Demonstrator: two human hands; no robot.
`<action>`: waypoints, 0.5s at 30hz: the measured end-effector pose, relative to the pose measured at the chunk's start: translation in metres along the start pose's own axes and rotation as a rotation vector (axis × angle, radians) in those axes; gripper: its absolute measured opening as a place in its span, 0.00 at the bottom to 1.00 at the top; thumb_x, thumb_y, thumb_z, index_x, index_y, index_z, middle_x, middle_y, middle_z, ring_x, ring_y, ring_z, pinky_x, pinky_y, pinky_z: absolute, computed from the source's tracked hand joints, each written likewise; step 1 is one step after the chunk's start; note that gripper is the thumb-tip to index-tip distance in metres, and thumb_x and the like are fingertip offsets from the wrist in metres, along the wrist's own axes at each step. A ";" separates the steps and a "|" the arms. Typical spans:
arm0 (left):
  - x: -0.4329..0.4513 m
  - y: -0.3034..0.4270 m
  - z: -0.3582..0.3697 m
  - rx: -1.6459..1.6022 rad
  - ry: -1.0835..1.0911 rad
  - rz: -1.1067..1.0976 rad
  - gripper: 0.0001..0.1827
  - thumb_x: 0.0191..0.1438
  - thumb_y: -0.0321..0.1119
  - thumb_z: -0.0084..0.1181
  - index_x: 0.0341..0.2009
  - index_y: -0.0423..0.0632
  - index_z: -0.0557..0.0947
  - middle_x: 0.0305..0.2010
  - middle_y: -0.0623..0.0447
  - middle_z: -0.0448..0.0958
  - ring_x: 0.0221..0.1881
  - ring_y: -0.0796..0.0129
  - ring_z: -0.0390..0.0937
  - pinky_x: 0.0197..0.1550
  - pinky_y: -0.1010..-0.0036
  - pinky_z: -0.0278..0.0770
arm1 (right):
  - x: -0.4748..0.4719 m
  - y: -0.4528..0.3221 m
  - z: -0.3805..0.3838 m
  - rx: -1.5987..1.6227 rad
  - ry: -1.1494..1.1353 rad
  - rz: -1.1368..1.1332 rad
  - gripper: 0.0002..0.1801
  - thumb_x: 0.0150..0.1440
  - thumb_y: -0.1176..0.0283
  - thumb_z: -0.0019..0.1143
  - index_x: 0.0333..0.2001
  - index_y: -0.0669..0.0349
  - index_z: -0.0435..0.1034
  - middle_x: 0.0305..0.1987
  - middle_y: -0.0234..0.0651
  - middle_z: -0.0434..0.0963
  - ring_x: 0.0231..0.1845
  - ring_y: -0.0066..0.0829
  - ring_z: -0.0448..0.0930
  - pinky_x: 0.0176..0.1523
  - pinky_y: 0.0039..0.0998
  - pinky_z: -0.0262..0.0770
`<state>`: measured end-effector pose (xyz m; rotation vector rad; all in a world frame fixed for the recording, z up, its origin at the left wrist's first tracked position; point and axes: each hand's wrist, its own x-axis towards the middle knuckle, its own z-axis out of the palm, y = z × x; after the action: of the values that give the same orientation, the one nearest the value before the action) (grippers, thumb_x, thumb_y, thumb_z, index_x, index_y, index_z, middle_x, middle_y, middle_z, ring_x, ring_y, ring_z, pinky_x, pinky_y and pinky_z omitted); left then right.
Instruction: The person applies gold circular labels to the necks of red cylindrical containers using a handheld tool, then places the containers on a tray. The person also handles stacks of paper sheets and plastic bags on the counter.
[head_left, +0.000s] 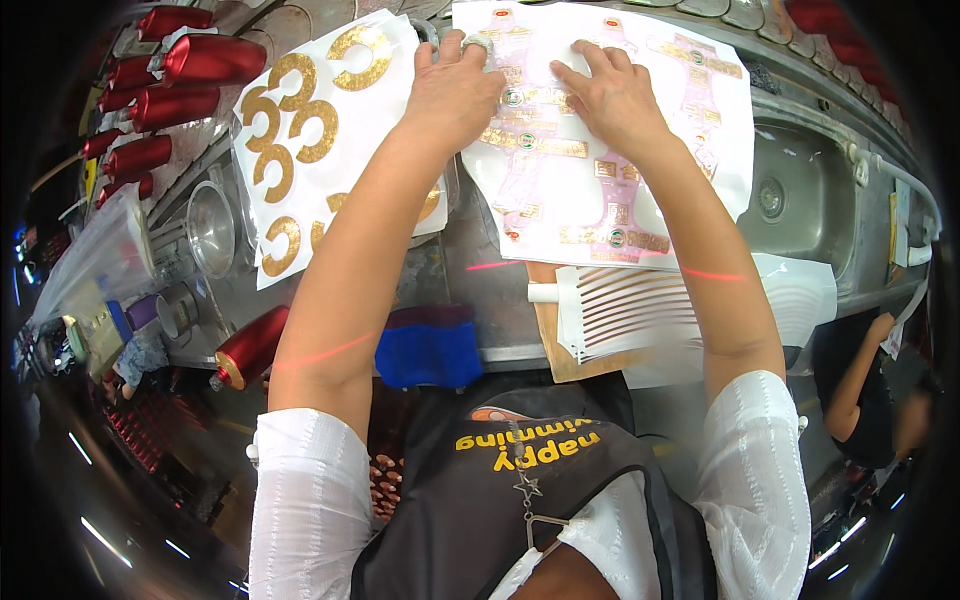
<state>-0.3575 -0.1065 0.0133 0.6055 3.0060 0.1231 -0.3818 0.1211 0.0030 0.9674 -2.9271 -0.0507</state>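
Observation:
My left hand (457, 94) rests palm down where two stacks of sheets meet, its fingers apart and one fingertip wrapped in something whitish. The thumb side lies over the left edge of a white decal sheet (577, 202) printed with pink, gold and green designs that bear writing. On the upper middle of that sheet, my right hand (619, 101) lies with spread fingers touching the surface. Left of my hands are sheets of gold C-shaped decals (300, 131), partly covered by my left forearm. Neither hand visibly grips anything.
Red bottles (214, 60) lie at the upper left, and another red bottle (255, 349) is by my left forearm. A clear bowl (211, 229) stands nearby. At right is a metal sink (795, 195). Striped sheets (630, 307) and a blue cloth (427, 352) lie nearer. A person (855, 390) is at right.

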 end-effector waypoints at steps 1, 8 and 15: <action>0.000 -0.002 -0.002 0.034 -0.007 -0.004 0.11 0.56 0.33 0.55 0.41 0.62 0.86 0.53 0.47 0.74 0.69 0.49 0.58 0.64 0.51 0.53 | 0.000 0.000 -0.001 -0.008 -0.008 0.014 0.24 0.54 0.65 0.64 0.57 0.41 0.74 0.63 0.33 0.69 0.58 0.39 0.72 0.53 0.42 0.72; 0.008 0.000 0.000 0.018 0.036 -0.021 0.16 0.55 0.33 0.55 0.47 0.66 0.85 0.54 0.46 0.74 0.69 0.48 0.58 0.65 0.50 0.51 | 0.000 -0.020 -0.003 -0.004 0.036 -0.006 0.26 0.55 0.61 0.64 0.58 0.40 0.72 0.66 0.33 0.66 0.62 0.41 0.68 0.55 0.46 0.69; 0.008 -0.003 0.009 0.068 0.084 0.015 0.21 0.57 0.36 0.53 0.55 0.69 0.81 0.54 0.44 0.75 0.70 0.46 0.58 0.67 0.48 0.50 | -0.008 -0.023 0.000 -0.023 0.024 0.036 0.27 0.54 0.58 0.65 0.59 0.41 0.72 0.66 0.34 0.66 0.64 0.44 0.66 0.56 0.48 0.66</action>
<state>-0.3653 -0.1056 0.0034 0.6451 3.0987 0.0491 -0.3617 0.1072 0.0013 0.9059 -2.9138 -0.0706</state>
